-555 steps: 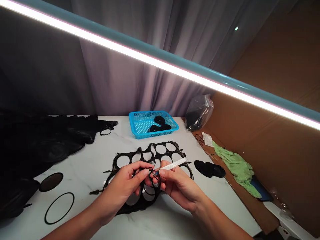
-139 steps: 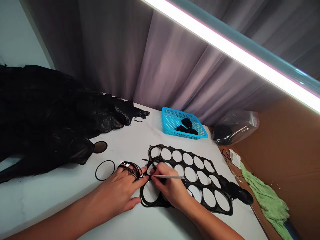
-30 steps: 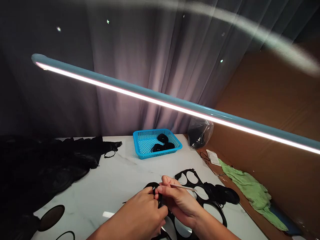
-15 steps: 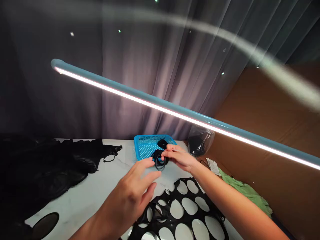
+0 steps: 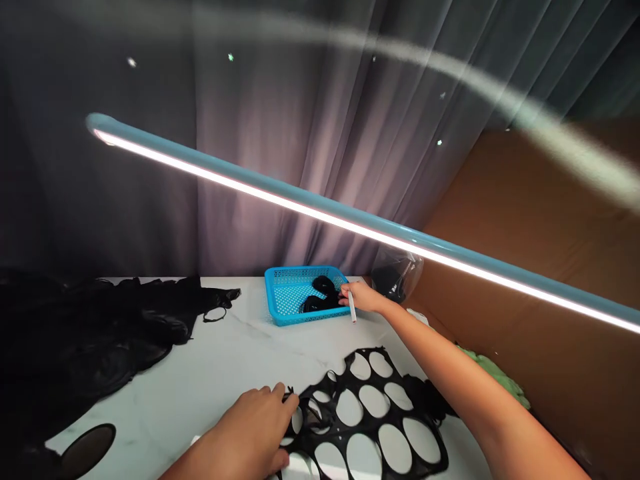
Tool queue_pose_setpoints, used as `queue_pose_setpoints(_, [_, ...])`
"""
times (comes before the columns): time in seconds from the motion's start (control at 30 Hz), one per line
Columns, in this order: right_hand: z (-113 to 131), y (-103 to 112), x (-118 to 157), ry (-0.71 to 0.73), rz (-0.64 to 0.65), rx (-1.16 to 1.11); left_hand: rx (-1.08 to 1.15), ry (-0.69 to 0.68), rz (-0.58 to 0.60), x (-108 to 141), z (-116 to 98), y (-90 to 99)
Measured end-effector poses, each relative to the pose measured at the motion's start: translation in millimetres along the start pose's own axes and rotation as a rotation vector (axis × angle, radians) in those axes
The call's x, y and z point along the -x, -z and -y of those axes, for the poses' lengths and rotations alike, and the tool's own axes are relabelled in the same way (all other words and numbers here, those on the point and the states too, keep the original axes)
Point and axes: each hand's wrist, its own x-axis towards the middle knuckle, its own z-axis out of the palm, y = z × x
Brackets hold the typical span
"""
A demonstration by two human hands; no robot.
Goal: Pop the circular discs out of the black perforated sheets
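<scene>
My right hand (image 5: 363, 297) is at the right edge of the blue basket (image 5: 287, 321), its fingers closed round a slim white stick (image 5: 352, 308) that points down. Coils of black cord (image 5: 324, 287) lie inside the basket beside those fingers. Nearer to me, my left hand (image 5: 260, 417) rests at the left edge of a black fabric piece with large oval holes (image 5: 367, 423). Its fingers are bent over the fabric's edge, and whether they pinch it is hidden.
Black fabric (image 5: 125, 333) is heaped on the left of the white table (image 5: 225, 360), with a dark oval piece (image 5: 90, 450) in front. A clear bag (image 5: 397, 277) stands behind my right wrist. Green cloth (image 5: 493, 373) lies at right. A lit lamp bar (image 5: 300, 200) crosses above.
The black cord bundle near my hands now lies in the basket. My left hand has dropped down to the holed fabric. My right hand has moved slightly right, and the white stick now points down.
</scene>
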Motion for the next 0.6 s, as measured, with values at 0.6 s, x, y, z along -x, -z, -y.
queue_pose_setpoints(0.6, [60.5, 43.3, 212.6, 0.105, -0.138, -0.077, 0.683, -0.161, -0.263, 21.1, -29.7, 59.4])
